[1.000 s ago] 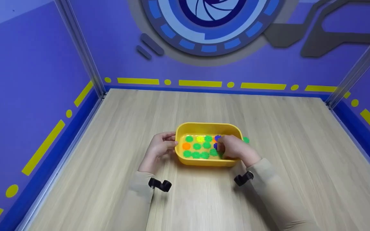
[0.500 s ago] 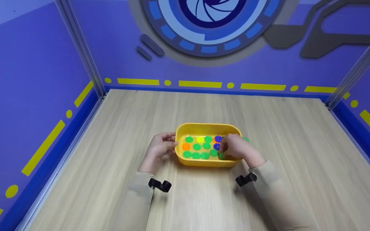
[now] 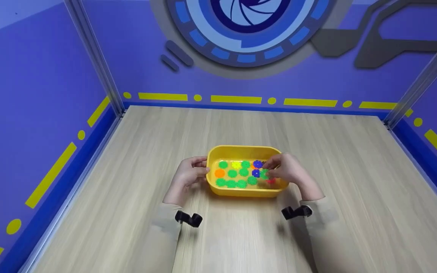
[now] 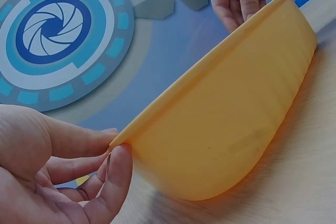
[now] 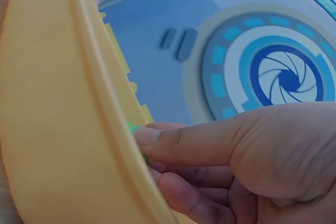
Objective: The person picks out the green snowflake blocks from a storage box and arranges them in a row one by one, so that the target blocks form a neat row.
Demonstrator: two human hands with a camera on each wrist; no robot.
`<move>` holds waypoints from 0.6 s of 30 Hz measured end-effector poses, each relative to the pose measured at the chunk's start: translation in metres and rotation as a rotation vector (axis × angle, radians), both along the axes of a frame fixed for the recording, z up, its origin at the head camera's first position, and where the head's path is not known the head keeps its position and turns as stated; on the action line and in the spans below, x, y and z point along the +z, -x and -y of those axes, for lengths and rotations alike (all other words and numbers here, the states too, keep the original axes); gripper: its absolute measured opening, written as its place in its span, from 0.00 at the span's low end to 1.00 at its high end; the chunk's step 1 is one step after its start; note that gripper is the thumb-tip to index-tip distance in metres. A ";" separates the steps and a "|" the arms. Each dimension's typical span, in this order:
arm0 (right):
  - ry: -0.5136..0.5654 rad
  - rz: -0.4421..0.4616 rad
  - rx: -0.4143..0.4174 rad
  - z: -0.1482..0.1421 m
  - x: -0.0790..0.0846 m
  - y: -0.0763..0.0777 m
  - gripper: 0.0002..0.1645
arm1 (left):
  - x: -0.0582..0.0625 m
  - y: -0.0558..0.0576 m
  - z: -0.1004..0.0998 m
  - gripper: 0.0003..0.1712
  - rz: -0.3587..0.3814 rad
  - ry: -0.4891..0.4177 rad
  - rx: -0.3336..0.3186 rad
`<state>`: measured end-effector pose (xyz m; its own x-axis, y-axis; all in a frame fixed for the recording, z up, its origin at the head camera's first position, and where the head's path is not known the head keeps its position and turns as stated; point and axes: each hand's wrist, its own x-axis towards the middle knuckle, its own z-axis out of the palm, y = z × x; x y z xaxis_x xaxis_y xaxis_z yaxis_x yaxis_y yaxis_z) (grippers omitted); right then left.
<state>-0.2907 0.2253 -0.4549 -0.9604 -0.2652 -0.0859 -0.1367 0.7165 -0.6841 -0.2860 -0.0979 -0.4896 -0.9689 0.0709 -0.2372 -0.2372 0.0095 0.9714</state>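
Observation:
A yellow plastic basin (image 3: 243,192) stands on the table with several small notched plastic discs inside. Most are green (image 3: 232,173), with a yellow disc (image 3: 236,165), an orange disc (image 3: 219,173) and blue discs (image 3: 255,173) among them. My left hand (image 3: 189,174) pinches the basin's left rim between thumb and fingers, as the left wrist view shows. Over the basin's right end, my right hand (image 3: 288,168) pinches a green disc (image 5: 131,126) between thumb and fingers. Below these fingers lies a red disc (image 3: 271,181), partly covered.
The pale wooden table (image 3: 188,129) surrounds the basin. Blue-purple panels (image 3: 135,64) with yellow markings rise at the back and both sides, joined by metal corner posts (image 3: 97,57). Black wrist cameras (image 3: 189,218) sit on both sleeves.
My right hand has shifted up and to the right, lifting a green disc from the basin's front right. The red disc beneath has come into view. My left hand stays on the rim.

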 end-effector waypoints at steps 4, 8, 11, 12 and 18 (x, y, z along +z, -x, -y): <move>0.048 0.053 -0.060 -0.005 0.000 0.000 0.10 | 0.000 0.001 0.000 0.29 0.006 0.009 -0.002; 0.086 0.088 -0.105 -0.009 0.000 0.001 0.13 | -0.001 0.001 0.001 0.29 0.006 0.022 0.001; 0.106 0.107 -0.122 -0.012 0.000 0.001 0.14 | -0.002 0.002 0.001 0.28 0.004 0.019 0.003; 0.113 0.112 -0.127 -0.013 0.000 0.001 0.15 | -0.002 0.002 0.001 0.28 0.004 0.016 0.004; 0.158 0.111 -0.135 -0.023 0.000 0.001 0.18 | -0.001 0.001 0.000 0.28 0.003 0.006 0.007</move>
<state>-0.2916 0.2480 -0.4546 -0.9751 -0.1532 -0.1603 0.0355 0.6057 -0.7949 -0.2872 -0.0983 -0.4910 -0.9686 0.0625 -0.2406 -0.2402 0.0140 0.9706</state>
